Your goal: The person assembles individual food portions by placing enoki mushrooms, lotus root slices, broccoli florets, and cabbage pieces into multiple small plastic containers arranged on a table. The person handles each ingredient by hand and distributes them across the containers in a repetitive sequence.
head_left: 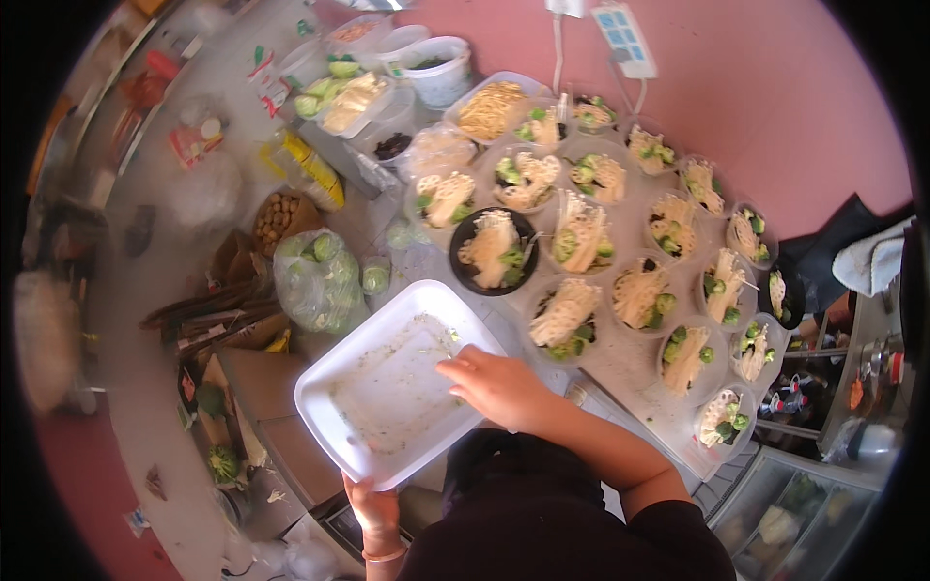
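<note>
A white rectangular plastic tray (320,392) is tilted in front of my body. Small green and pale scraps cling to its wet-looking bottom. My left hand (373,508) grips the tray's near edge, its thumb over the rim and the other fingers hidden beneath. Over the tray's right side is my right hand (499,387), thumb and fingers drawn together; whatever may be between them is too small to name. Just beyond the tray stands a black bowl (492,250) of enoki mushrooms and broccoli. Beside it, a clear bowl (562,315) holds a similar mix.
Several more filled clear bowls (693,358) crowd the table to the right. Tubs of ingredients stand at the back, including fried strips (491,109) and a white bucket (436,73). A bag of green vegetables (318,276) and a sack of potatoes (281,223) lie left. A power strip (625,39) hangs above.
</note>
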Tool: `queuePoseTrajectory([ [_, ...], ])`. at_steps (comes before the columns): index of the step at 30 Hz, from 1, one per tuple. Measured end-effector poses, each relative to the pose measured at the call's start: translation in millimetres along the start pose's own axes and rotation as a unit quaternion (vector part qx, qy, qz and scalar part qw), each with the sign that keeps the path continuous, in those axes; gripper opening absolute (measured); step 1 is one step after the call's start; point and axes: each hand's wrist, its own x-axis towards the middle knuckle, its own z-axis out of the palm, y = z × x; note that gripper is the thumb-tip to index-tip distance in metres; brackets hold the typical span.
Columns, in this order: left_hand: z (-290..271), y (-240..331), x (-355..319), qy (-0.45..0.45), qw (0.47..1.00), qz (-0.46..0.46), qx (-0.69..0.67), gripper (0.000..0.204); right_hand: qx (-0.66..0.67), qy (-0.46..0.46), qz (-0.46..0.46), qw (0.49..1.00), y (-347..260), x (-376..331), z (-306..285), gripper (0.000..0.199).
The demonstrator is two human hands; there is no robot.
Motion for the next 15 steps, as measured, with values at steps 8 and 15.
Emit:
queuePoseTrajectory([
  [8,-104,37,31,0.021,0.999,0.022,0.009,0.081,-0.195,-0.178,0.013,0.964,-14,68,129,0.013],
  [15,-132,44,65,0.032,0.999,0.013,-0.016,0.074,-0.081,-0.134,0.018,0.988,2,102,163,0.014],
])
